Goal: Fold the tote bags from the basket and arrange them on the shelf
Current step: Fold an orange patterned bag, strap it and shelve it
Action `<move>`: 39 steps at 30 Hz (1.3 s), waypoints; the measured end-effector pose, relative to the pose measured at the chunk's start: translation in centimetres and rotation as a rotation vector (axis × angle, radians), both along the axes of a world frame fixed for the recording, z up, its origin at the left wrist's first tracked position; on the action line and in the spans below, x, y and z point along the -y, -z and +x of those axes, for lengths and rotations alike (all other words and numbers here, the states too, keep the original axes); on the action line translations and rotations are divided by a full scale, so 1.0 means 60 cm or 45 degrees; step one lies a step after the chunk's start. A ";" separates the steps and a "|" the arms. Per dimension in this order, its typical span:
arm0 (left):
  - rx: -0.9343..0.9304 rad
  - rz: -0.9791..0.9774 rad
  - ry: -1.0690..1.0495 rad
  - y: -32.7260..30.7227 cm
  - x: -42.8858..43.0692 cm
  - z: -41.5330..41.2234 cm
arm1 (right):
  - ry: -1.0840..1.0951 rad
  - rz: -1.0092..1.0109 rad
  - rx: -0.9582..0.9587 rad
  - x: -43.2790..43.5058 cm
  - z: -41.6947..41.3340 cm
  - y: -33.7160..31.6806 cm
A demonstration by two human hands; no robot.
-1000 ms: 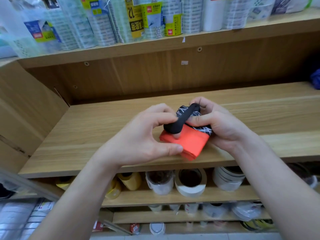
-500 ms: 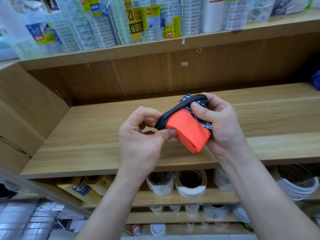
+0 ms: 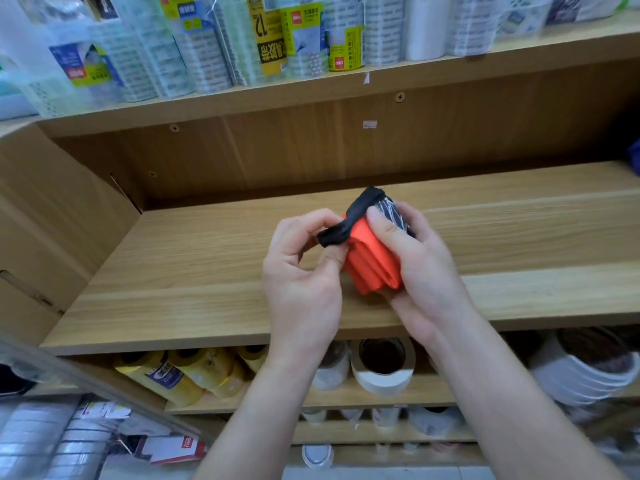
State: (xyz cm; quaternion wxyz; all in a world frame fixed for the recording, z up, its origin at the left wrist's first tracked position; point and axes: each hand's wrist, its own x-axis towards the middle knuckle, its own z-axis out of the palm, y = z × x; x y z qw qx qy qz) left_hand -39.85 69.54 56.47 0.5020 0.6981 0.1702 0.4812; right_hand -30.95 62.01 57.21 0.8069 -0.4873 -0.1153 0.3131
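Over the pale wooden shelf (image 3: 207, 271), near its front edge, the folded orange fabric tote bag (image 3: 372, 265) is held aloft. Its black elastic strap (image 3: 349, 220) should be stretched squarely round the bundle so the folds stay tight. Left hand (image 3: 301, 271) pinches the strap; right hand (image 3: 426, 268) curls round the bag.
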 end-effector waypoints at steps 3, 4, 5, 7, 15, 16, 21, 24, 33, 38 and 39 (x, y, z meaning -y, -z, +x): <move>-0.011 0.004 0.046 0.004 0.012 0.005 | 0.190 0.099 -0.065 -0.005 0.011 -0.007; -0.013 -0.022 0.068 0.007 0.020 0.006 | 0.269 0.139 -0.093 -0.010 0.013 -0.010; -0.024 -0.048 0.089 0.009 0.028 0.008 | 0.324 0.172 -0.121 -0.014 0.014 -0.012; -0.073 -0.056 0.130 0.015 0.037 0.008 | 0.401 0.188 -0.142 -0.023 0.015 -0.015; -0.411 0.604 -0.104 -0.006 0.019 -0.023 | 0.588 -0.130 0.627 -0.025 0.015 0.012; -0.403 0.596 -0.125 -0.014 0.014 -0.023 | 0.595 -0.125 0.701 -0.023 0.017 0.013; -0.459 -0.107 0.278 -0.061 -0.005 -0.010 | 0.548 -0.116 1.155 -0.013 0.019 0.004; -0.465 -0.131 0.401 -0.078 -0.014 -0.006 | 0.476 -0.080 1.242 -0.006 0.025 0.002; -0.294 -0.021 0.351 0.003 0.037 -0.002 | 0.590 0.044 0.756 -0.002 0.048 -0.004; -0.275 0.407 0.076 0.005 0.024 0.001 | 0.602 0.050 0.702 -0.002 0.047 -0.006; -0.249 0.396 0.065 0.002 0.025 0.003 | 0.587 0.065 0.661 -0.005 0.045 -0.005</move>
